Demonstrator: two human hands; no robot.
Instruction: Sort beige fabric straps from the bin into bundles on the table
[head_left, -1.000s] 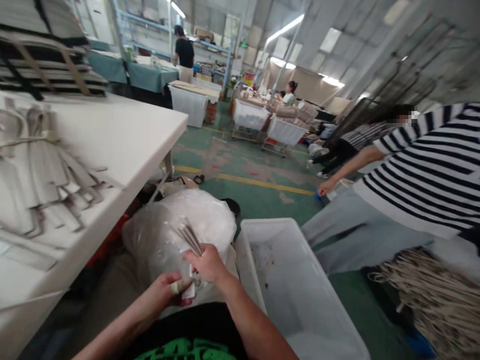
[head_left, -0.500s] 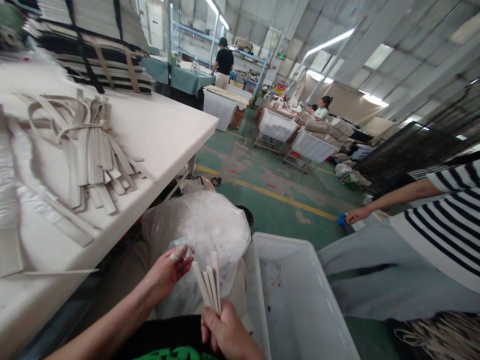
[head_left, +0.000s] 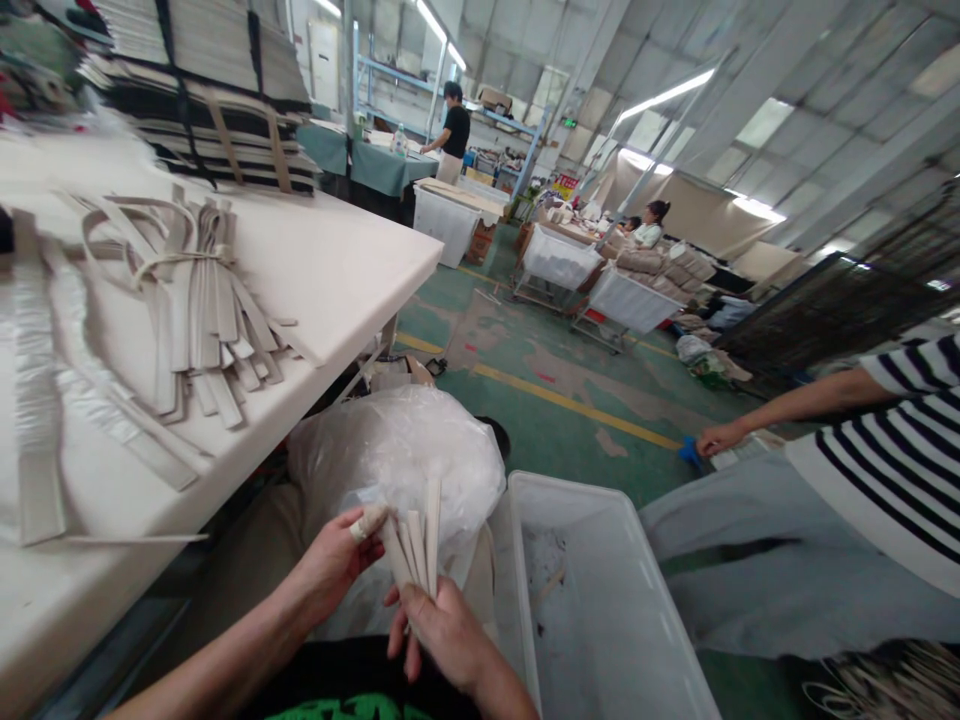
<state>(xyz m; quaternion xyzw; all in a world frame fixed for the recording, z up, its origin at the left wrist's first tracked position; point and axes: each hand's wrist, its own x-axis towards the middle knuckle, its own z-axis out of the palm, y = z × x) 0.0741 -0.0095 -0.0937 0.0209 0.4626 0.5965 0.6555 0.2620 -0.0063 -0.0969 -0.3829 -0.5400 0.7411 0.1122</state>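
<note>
My right hand (head_left: 450, 635) is closed around the lower part of several flat beige strips (head_left: 420, 550), whose upper ends fan out above the fist. At the top of the leftmost strip is my left hand (head_left: 341, 560), thumb and fingers pinched together at its end. A pale wrapping (head_left: 369, 522) covers one digit of that hand. On the white table (head_left: 337, 250) to the left lies a tied bundle of similar strips (head_left: 199, 300), with longer loose strips (head_left: 41, 400) beside it.
A clear plastic bag (head_left: 420, 440) sits just beyond my hands. Right of it stands a white bin (head_left: 600, 590) with small scraps inside. A person in a striped top (head_left: 892, 440) stands close on the right. Strapped stacks (head_left: 217, 110) rest on the table's far end.
My left hand has moved slightly right and now meets the end of the leftmost strip. The strips stay in my right hand. The view has shifted slightly.
</note>
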